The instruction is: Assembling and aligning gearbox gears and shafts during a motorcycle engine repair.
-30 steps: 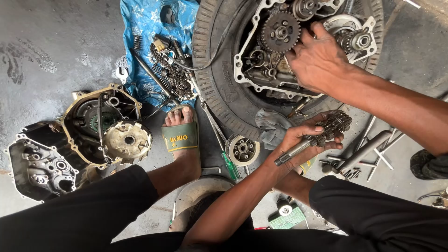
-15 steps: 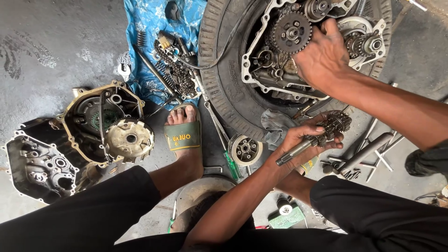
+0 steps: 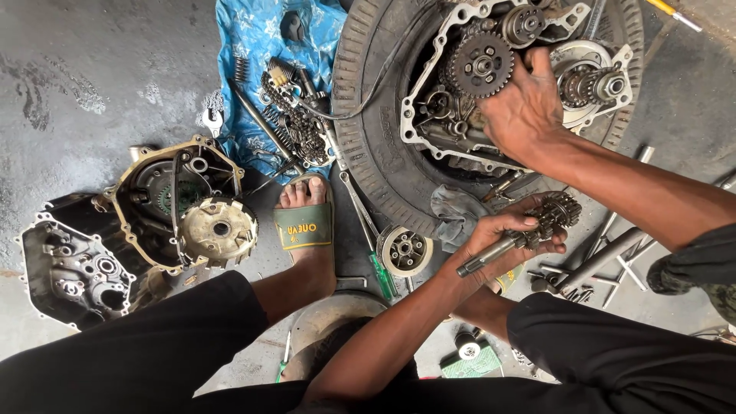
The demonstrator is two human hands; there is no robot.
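Engine covers: two opened casings lie on the concrete floor at the far left, one dark, one with a tan gasket edge; a round clutch part rests on the nearer one.
Blue sheet: spread beyond the foot, carrying a chain, springs and small loose parts.
Foot: in a green sandal, planted between the covers and the tyre.
Green screwdriver: lies on the floor beside a small round hub.
Tyre: lies flat as a cradle; the open engine case sits inside it, gears up.
Left hand: fingers wrapped snugly round a gear shaft, a steel spindle with stacked gears at its far end, held low, just below the tyre's rim and apart from the case.
Right hand: fingers curled and pressed down onto the parts in the case, just right of the large toothed gear; whether it pinches anything underneath I cannot tell.
Doing it well: I judge the shaft should be kept level with its gear stack together, the right hand steadying the seated gears, and the spindle lined square to its bore, clear of floor grit.
Loose tools: rods and wrenches scattered at the right.
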